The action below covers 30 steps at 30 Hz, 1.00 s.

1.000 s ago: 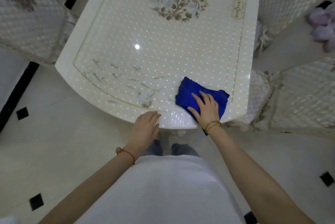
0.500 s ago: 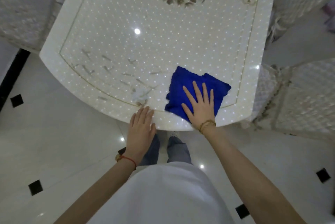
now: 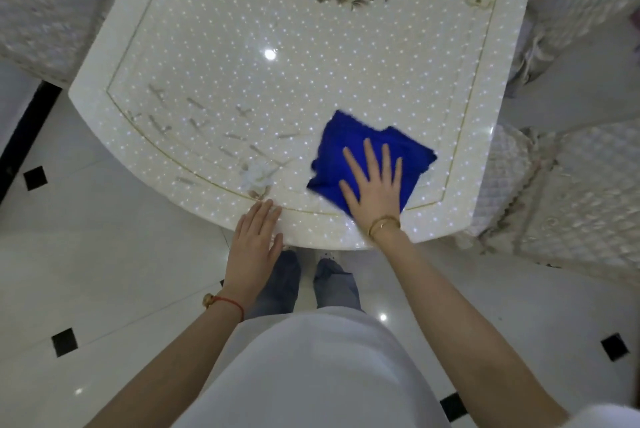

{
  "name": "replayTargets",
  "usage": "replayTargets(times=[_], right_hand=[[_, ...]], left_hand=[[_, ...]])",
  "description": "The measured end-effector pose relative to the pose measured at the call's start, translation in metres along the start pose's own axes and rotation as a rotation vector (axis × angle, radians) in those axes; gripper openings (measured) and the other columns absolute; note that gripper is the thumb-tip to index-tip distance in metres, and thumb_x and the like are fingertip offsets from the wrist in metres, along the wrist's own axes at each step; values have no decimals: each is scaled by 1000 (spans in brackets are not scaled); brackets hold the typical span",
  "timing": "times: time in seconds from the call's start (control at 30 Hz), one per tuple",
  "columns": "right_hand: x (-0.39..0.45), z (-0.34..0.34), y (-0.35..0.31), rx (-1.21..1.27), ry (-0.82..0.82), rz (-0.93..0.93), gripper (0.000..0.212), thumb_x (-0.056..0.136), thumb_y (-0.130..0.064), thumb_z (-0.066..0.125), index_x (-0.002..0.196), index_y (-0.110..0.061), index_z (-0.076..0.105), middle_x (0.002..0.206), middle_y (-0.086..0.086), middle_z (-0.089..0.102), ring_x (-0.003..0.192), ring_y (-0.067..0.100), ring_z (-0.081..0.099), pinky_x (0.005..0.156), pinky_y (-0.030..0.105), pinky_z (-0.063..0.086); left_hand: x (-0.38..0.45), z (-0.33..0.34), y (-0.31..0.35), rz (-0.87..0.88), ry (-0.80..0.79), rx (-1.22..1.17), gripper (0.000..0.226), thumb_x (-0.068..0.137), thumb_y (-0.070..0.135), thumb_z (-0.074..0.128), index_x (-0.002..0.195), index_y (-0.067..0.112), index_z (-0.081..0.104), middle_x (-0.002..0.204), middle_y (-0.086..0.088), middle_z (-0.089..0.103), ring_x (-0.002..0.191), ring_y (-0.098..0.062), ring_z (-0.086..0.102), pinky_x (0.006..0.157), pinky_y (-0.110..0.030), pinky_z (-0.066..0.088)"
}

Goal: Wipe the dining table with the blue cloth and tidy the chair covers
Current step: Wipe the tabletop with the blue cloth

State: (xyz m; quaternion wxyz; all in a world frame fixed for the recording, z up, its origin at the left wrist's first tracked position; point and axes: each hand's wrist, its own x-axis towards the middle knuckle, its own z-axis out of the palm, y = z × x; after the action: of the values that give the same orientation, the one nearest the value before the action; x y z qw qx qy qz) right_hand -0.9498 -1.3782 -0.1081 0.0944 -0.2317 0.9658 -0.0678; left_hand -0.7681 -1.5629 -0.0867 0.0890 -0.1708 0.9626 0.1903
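table top: the table (image 3: 214, 46) lies bare to the left of and beyond the cloth (image 3: 349, 147).
near edge: left hand (image 3: 254, 242) rests on it.
right side: covered chair (image 3: 571, 192) just beside the corner.
left side: covered chair (image 3: 45, 12) close to the far edge.
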Motion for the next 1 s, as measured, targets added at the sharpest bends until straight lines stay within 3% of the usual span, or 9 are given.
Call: replayTargets(times=[0.17,0.23,0.3,0.4,0.57,0.7,0.77,0.87,1.0], right_hand=[[-61,-6,51,-30,-74,-230,58,96,-56,27,150,-37,18,159,1,15,147,30,12,119,51,5],[-43,-16,89,-44,-70,-155,59,95,-57,24,150,-37,18,159,1,15,147,29,12,119,51,5],[-7,-24,102,-4,-28,61,59,95,-57,25,150,-38,16,160,1,12,147,29,7,119,51,3],[39,-20,66,25,37,246,59,96,-58,24,150,-40,10,161,3,9,147,31,4,118,54,3],[13,-1,3,13,12,-84,55,98,-49,32,150,-36,19,159,3,16,146,31,13,118,53,6],[-30,2,14,12,-26,-244,53,99,-47,29,150,-34,22,159,2,18,146,28,14,119,50,7],[-23,-3,26,42,-41,-200,52,99,-47,26,149,-34,23,158,1,19,146,26,14,120,47,5],[20,-9,17,86,7,29,52,98,-49,27,149,-36,24,159,0,18,146,28,12,119,48,1],[76,-2,-59,63,41,85,54,98,-51,29,149,-37,21,159,2,15,147,31,9,118,51,-4]], left_hand=[[1,0,1,1,9,-18,47,98,22,52,144,15,43,153,-3,38,145,-20,29,117,-47,33],[1,0,0,6,12,-25,46,98,21,53,143,14,44,153,-3,39,145,-20,30,117,-46,33],[2,-1,0,0,16,-31,45,98,21,52,142,15,45,153,-2,39,145,-20,30,118,-46,33],[0,-2,2,-5,21,-43,45,99,21,52,143,15,45,153,-2,39,145,-20,29,119,-45,31],[1,-3,0,0,7,-8,47,99,22,52,144,15,42,154,-3,38,145,-21,31,118,-46,33],[1,-8,-7,53,11,87,48,99,24,50,145,14,40,154,-6,38,144,-22,34,117,-47,33],[3,-16,-15,53,58,99,46,100,26,44,145,14,40,153,-6,39,143,-23,35,119,-44,30],[14,-35,-39,-3,90,86,50,98,31,38,146,17,39,155,-4,36,145,-20,29,121,-38,21],[37,-60,-86,-27,83,126,50,99,30,40,146,14,38,156,-7,34,146,-23,28,122,-40,22]])
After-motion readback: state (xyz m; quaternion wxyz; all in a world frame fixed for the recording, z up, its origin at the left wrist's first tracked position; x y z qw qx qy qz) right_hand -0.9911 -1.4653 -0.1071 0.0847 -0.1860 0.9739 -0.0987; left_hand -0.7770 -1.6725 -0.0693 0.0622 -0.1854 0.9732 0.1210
